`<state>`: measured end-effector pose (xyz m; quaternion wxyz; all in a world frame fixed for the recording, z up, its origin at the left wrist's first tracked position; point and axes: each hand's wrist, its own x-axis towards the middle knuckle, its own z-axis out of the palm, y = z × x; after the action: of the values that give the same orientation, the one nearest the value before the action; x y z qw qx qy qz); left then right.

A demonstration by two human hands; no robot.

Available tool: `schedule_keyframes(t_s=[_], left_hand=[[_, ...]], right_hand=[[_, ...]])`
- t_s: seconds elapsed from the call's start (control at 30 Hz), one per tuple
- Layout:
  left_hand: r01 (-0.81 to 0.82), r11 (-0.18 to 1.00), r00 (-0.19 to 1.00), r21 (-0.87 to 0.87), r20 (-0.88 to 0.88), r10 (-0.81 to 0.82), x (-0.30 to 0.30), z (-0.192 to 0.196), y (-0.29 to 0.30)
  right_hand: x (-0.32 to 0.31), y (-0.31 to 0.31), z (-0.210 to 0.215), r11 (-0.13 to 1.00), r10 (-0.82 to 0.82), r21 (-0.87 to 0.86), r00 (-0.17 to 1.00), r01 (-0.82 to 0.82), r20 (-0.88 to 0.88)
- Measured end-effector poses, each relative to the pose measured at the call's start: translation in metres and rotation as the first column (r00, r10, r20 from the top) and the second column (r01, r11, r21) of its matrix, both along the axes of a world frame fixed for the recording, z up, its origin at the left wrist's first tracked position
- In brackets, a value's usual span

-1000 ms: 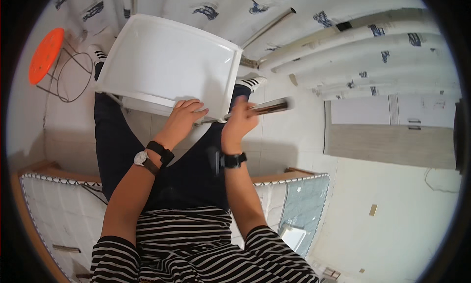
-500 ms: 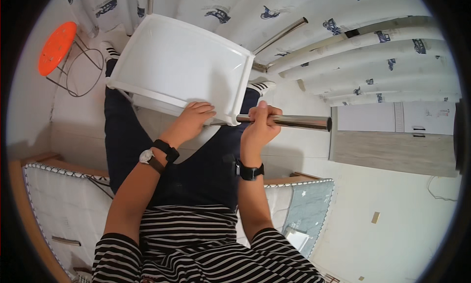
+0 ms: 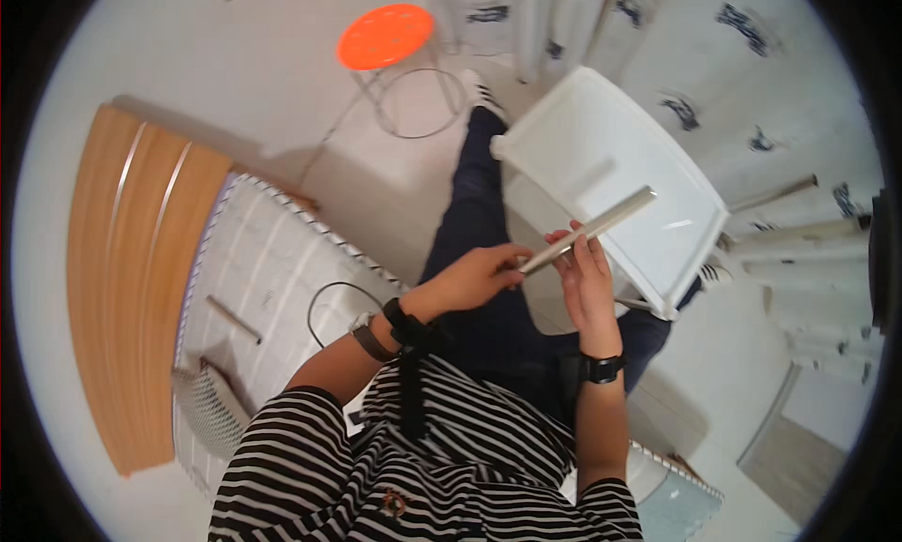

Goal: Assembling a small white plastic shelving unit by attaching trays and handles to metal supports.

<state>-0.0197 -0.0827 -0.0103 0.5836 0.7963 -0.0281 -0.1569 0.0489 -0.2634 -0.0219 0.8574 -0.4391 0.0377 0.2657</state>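
Observation:
A shiny metal tube (image 3: 615,213) slants up to the right between my hands, above the near edge of a white plastic shelf tray (image 3: 601,138). My left hand (image 3: 481,277) pinches the tube's lower end with bent fingers. Further along, my right hand (image 3: 590,284) loosely holds the tube, its fingers fairly straight and the palm turned toward the left hand. Some right fingertips show past the tube. The tray lies tilted between my legs, and its near right corner (image 3: 667,312) has no tube in it. Another metal tube (image 3: 775,193) stands out from the far right corner.
An orange round stool (image 3: 387,37) with thin metal legs stands at the far left. To the left is a bed (image 3: 272,251) with a wooden headboard (image 3: 122,288), a short tube (image 3: 233,318) and a dark cable (image 3: 319,298). Patterned curtains (image 3: 752,91) hang behind the tray.
The tube has come away from the tray's near right corner and is now in both hands. My left hand has left the tray edge. The view has turned toward the left.

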Motion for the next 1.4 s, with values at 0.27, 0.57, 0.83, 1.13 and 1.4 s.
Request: schedule_keyframes(t_s=[0.27,0.57,0.83,1.13,1.4], left_hand=[[-0.959,0.277,0.275,0.058,-0.052,0.960,-0.207,-0.048,0.226],[-0.537,-0.247,0.039,0.806,0.317,0.948,-0.431,-0.147,0.342],[-0.310,-0.312,0.407,0.898,0.422,0.810,-0.372,-0.134,0.307],[-0.244,-0.123,0.504,0.962,0.234,0.832,-0.404,-0.179,0.368],[-0.852,0.522,0.523,0.040,0.022,0.852,-0.221,-0.166,0.307]], right_hand=[[-0.018,-0.004,-0.097,0.808,0.456,-0.308,0.865,-0.502,-0.210],[0.003,-0.027,-0.123,0.846,0.240,-0.444,0.954,-0.295,-0.177],[-0.007,-0.027,-0.125,0.843,0.210,-0.480,0.970,-0.245,-0.125],[-0.006,-0.053,-0.113,0.877,0.117,-0.451,0.984,-0.167,-0.137],[0.000,-0.057,-0.111,0.879,0.080,-0.450,0.979,-0.157,-0.186]])
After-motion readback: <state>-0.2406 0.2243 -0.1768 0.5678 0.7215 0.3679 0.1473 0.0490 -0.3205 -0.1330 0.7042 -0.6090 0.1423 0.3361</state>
